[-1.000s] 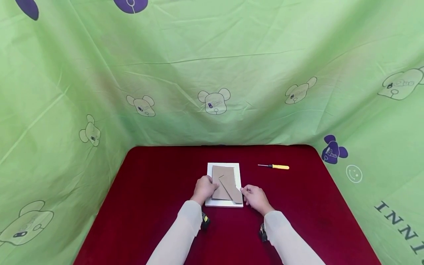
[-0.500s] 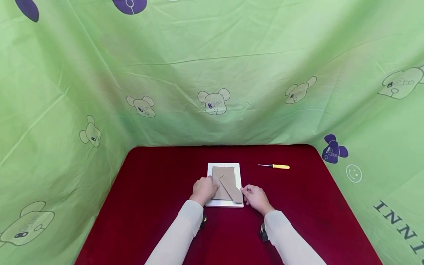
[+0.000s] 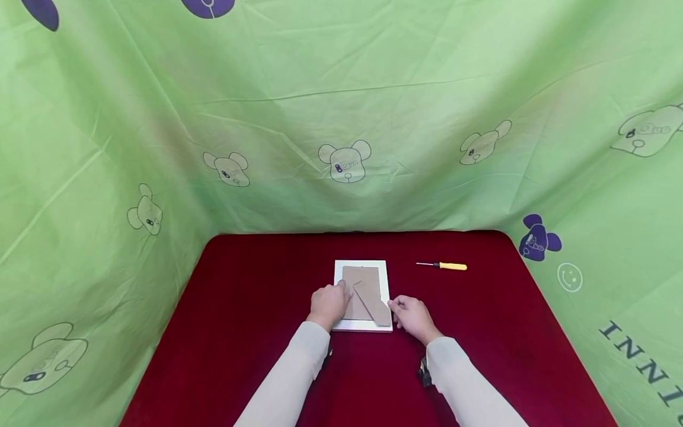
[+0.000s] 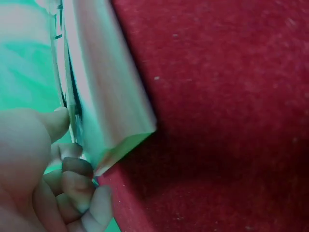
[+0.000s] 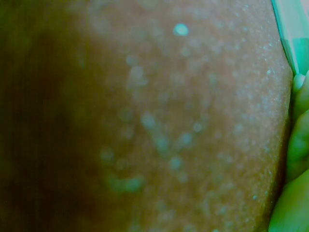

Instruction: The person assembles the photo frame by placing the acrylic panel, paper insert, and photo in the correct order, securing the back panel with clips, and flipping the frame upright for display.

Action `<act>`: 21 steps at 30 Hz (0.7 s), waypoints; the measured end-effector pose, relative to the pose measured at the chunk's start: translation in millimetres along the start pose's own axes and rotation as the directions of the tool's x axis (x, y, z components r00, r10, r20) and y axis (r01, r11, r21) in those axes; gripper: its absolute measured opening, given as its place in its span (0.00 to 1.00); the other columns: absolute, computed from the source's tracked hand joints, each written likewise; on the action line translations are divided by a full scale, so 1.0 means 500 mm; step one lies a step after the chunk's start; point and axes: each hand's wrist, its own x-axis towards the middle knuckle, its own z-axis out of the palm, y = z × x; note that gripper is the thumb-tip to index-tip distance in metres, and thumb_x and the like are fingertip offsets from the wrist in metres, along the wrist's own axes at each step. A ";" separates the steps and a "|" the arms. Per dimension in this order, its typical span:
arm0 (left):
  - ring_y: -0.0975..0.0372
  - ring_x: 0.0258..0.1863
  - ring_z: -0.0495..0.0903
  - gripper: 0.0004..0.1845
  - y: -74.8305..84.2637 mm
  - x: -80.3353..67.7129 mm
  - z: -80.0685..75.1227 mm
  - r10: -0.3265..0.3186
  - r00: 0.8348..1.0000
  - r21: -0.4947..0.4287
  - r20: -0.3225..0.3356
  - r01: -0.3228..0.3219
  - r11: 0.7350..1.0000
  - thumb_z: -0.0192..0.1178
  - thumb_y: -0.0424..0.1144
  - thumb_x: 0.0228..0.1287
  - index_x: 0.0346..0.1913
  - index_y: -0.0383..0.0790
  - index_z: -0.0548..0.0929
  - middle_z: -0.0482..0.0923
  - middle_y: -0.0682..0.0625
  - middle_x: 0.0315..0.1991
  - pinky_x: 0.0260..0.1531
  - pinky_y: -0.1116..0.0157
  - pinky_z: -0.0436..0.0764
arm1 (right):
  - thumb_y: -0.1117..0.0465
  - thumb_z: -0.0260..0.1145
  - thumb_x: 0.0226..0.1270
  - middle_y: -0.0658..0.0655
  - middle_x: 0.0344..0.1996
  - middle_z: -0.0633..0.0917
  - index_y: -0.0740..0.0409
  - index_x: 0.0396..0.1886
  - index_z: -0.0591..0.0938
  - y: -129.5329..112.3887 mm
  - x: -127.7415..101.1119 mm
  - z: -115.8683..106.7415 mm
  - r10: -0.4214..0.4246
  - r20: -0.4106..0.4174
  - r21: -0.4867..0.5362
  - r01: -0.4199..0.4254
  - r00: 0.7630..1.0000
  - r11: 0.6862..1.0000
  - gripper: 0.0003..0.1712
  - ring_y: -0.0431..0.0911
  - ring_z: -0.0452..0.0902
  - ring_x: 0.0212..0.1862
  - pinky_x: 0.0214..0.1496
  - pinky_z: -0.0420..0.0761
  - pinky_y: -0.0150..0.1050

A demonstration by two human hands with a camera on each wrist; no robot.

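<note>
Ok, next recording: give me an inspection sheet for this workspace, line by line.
Surface: table under a dark red cloth.
Job's things: white picture frame lying face down, brown backing board with its stand leg uppermost.
Clutter: yellow-handled screwdriver to the right of the frame, apart from it.
Hands: left hand grips the frame's left edge; right hand at the near right corner, fingers curled, actual grip cannot be told.
Cables: nothing seen.
Surroundings: green sheet with bear prints behind and to both sides.
</note>
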 end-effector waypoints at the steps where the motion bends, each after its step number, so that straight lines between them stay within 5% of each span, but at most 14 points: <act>1: 0.60 0.14 0.72 0.16 0.001 0.001 0.003 0.002 1.000 0.006 0.008 -0.002 1.000 0.56 0.54 0.70 0.44 0.44 0.79 0.69 0.52 0.13 0.14 0.61 0.73 | 0.51 0.61 0.72 0.50 0.15 0.78 0.51 0.23 0.80 0.000 0.000 0.000 0.000 0.001 0.001 0.000 1.000 1.000 0.17 0.45 0.76 0.18 0.19 0.73 0.39; 13: 0.59 0.16 0.72 0.19 0.003 0.003 0.009 -0.045 0.997 -0.039 0.071 0.048 0.998 0.56 0.59 0.68 0.46 0.46 0.77 0.74 0.49 0.18 0.16 0.61 0.72 | 0.51 0.61 0.72 0.49 0.14 0.78 0.51 0.22 0.79 0.002 0.001 0.002 -0.001 0.000 -0.016 0.001 1.000 1.000 0.18 0.45 0.76 0.18 0.21 0.72 0.40; 21: 0.58 0.20 0.76 0.17 -0.007 -0.005 0.010 -0.035 0.999 -0.181 0.024 0.039 0.983 0.60 0.56 0.66 0.39 0.45 0.76 0.76 0.48 0.21 0.19 0.60 0.74 | 0.51 0.61 0.72 0.49 0.15 0.78 0.51 0.23 0.80 0.003 0.003 0.002 -0.004 -0.007 -0.010 0.004 1.000 1.000 0.17 0.45 0.75 0.18 0.20 0.72 0.39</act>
